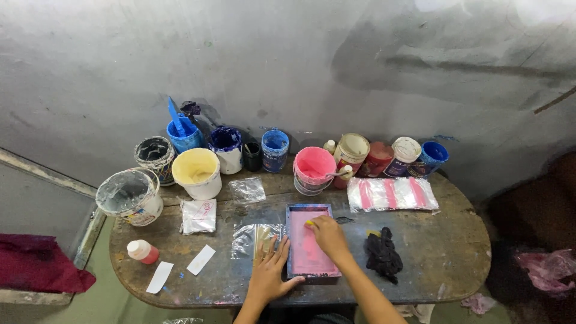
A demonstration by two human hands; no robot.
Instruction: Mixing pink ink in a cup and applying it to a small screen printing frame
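Note:
A small rectangular printing frame (296, 211) with pink ink on its mesh lies on the worn wooden table (456, 252). My right hand (329, 235) rests on the mesh and grips a small yellow piece (309, 223) at the upper part of the frame. Lying flat with fingers spread, my left hand (270, 273) presses the frame's left edge and a clear plastic bag (255, 239) beside it. A pink paint bucket (313, 168) with a stick in it stands just behind the frame.
Several paint pots line the back by the grey wall: blue (275, 149), cream (196, 172), a grey-white bucket (129, 195). A black rag (383, 254) lies right of the frame; a pink-striped plastic bag (391, 193) behind it. A small red-bottomed bottle (143, 251) and paper strips sit left.

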